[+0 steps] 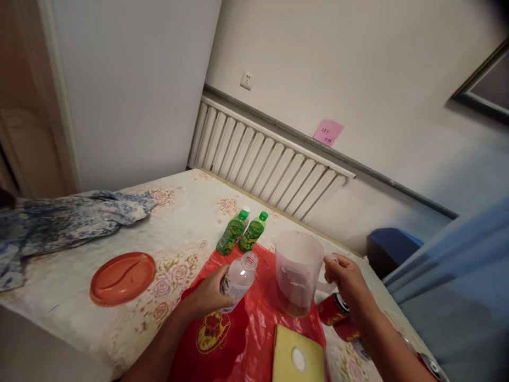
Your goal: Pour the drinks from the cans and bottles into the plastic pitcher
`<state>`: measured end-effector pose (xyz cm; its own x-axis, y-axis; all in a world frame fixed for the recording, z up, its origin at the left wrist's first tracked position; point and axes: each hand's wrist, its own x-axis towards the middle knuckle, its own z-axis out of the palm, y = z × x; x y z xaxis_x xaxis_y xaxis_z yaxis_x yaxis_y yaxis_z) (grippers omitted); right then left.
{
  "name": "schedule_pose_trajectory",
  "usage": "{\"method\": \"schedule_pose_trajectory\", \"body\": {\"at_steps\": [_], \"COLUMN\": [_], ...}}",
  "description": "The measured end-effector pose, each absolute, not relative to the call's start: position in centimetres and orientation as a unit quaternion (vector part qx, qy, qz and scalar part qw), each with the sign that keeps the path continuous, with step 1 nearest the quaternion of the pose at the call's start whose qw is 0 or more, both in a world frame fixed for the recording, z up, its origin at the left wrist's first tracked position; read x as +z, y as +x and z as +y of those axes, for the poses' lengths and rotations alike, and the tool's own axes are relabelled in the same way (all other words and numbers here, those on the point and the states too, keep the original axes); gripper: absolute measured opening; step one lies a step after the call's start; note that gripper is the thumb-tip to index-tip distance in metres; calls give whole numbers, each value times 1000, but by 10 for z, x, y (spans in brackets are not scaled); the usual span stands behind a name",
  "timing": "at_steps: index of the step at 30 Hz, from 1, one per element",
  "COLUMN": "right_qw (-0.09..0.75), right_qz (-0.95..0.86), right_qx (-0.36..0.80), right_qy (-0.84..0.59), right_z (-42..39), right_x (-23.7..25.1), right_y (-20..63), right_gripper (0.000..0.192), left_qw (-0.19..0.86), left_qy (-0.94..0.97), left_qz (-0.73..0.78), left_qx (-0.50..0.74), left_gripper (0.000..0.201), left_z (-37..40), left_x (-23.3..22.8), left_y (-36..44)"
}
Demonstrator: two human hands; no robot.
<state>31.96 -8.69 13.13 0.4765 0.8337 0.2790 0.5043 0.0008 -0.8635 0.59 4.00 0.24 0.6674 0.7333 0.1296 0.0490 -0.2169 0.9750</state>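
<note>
My left hand (pixel 207 295) grips a clear plastic bottle (pixel 239 278) with its cap off, standing slightly tilted on a red plastic sheet (pixel 242 339). My right hand (pixel 347 280) holds the handle of a translucent plastic jug (pixel 297 270) that stands upright on the sheet, with a little brownish liquid at its bottom. Two green bottles (pixel 241 232) with green caps stand just beyond the clear bottle.
An orange divided plate (pixel 122 278) lies at the left on the floral tablecloth (pixel 183 212). A blue patterned cloth (pixel 67 220) is bunched at far left. Red cans (pixel 336 313) lie under my right wrist. A yellow sponge-like pad (pixel 297 356) sits near the front edge. A radiator (pixel 266 159) lines the wall.
</note>
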Motion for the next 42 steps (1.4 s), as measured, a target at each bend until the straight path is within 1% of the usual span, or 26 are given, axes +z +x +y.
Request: {"method": "schedule_pose_trajectory", "body": {"at_steps": [3,9,14,21,26,32,35,38,42], "right_qw": [496,439,386,331,302,253,251,258,229], "right_qz": [-502,-529,-556,-599,-621,-644,-650,-643,-659], "right_qx": [193,234,247,209,189,179,176,189,183], "right_qy": [-681,-688,-693,-699,-698,-700,-696,-696,-692], "right_z": [-88,-88,-85,-77,-71,-66,-65,-63,-61], "right_x": [152,186,202,224,234,242,246,249,251], "right_y": [316,301,291,269,262,260,257,254,250], "right_gripper": [43,47,47,45,42,41,37,32,34], "left_qw": [568,588,558,560,558,550,545,538,532], "left_qy": [719,706,725,721,722,725,728,735,740], "left_qz": [264,245,258,243,258,251,251,250,253], "left_qx": [303,311,311,328,318,328,330,328,323], "left_gripper": [59,71,68,68,59,58,60,57,59], "left_z": [39,37,35,32,30,32,33,33,33], "left_x": [2,5,7,9,16,12,7,5,5], "left_y": [6,7,6,4,3,4,5,5,4]}}
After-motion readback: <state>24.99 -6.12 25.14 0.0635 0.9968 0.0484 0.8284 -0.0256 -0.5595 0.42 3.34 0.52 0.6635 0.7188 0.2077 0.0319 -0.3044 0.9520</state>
